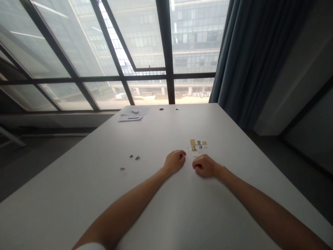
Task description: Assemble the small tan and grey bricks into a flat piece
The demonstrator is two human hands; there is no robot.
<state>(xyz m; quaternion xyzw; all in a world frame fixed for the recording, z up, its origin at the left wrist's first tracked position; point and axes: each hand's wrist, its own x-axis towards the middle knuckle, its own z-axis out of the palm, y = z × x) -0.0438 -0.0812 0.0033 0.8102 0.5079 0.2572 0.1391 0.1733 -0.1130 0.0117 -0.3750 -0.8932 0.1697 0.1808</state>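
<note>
My left hand (174,161) rests on the white table (161,194) with its fingers curled loosely inward; what, if anything, is inside them is hidden. My right hand (205,165) lies a short way to its right, also curled into a loose fist, its contents hidden. Just beyond both hands sits a small flat build of yellow, grey and white bricks (197,144), apart from the fingers.
Three tiny dark pieces (132,159) lie scattered on the table to the left of my left hand. At the far edge are paper sheets (133,114) with a small object on them and two dark holes (169,109). Windows and a blue curtain (249,59) stand behind.
</note>
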